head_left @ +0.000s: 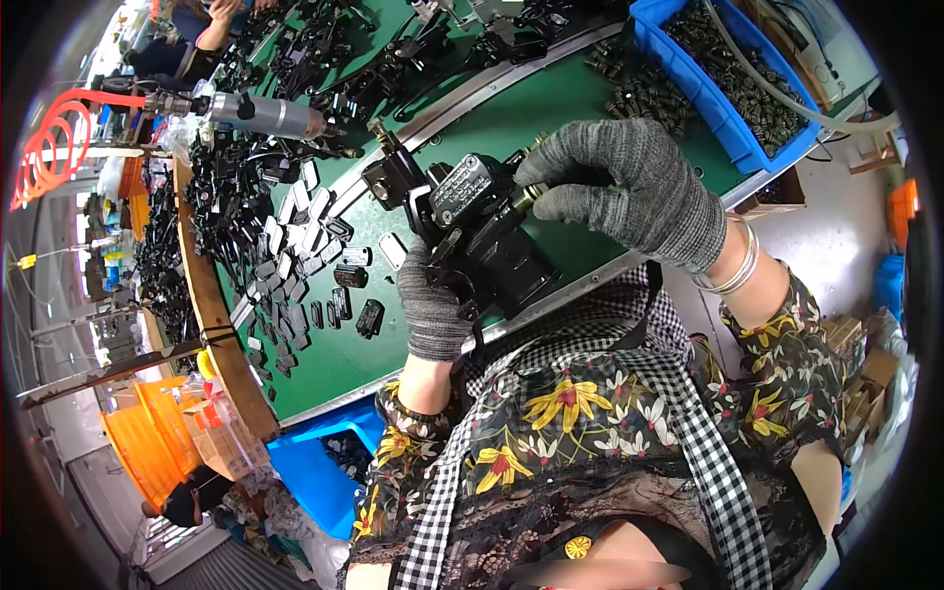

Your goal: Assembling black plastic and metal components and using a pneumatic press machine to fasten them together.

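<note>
Head view: both hands wear grey knit gloves and meet over a black cast brake-lever assembly (472,231) held above the green work surface (531,118). Left hand (433,305) grips the assembly from beneath, fingers curled tight around its lower body; the fingertips are hidden behind the casting. Right hand (629,182) comes in from the assembly's right, thumb and forefinger pinching a small brass-coloured fitting (526,195) against its side; the remaining fingers are curled, and the fitting is mostly covered, so its form cannot be made out. A rectangular cap with fine markings faces up on the assembly. Left of the assembly, small flat black and silver plates (305,256) lie scattered on the surface. Beyond it, a blue bin (737,138) of dark small parts sits at upper right, its far end cut off by the frame. A metal pneumatic tool (265,113) with a red coiled hose (49,138) hangs to the assembly's upper left.
</note>
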Tool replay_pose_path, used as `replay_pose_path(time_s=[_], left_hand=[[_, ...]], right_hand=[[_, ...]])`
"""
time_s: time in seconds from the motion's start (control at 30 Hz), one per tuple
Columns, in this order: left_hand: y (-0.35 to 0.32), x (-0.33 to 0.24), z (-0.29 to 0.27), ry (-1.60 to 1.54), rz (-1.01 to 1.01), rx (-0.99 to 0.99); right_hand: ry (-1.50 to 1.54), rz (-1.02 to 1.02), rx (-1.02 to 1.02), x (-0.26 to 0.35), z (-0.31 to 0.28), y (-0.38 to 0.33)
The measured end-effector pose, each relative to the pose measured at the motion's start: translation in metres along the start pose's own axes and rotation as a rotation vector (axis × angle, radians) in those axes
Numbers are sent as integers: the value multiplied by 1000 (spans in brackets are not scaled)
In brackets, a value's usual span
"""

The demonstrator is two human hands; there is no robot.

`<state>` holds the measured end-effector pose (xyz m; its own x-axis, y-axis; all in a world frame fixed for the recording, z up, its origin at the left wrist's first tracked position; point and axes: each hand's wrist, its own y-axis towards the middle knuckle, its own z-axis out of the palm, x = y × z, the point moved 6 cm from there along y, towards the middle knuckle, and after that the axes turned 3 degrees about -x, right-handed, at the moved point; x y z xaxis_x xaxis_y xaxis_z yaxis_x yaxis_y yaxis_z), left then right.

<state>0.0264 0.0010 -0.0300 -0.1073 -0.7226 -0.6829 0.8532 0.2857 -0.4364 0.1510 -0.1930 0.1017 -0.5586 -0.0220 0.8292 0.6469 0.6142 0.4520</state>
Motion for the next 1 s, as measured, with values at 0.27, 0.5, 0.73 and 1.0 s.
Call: replay_pose_path(time_s=[0.27, 0.5, 0.73, 1.0], left_hand=[[-1, -7, 1, 62, 92, -118], [-5, -22, 14, 357, 267, -53], [-13, -34, 18, 801, 479, 11], [8, -20, -14, 203, 194, -69]], right_hand=[[87, 201, 57, -2, 7, 3], [-419, 56, 11, 4, 11, 4], [12, 334, 207, 5, 1, 7], [269, 116, 381, -25, 15, -12]])
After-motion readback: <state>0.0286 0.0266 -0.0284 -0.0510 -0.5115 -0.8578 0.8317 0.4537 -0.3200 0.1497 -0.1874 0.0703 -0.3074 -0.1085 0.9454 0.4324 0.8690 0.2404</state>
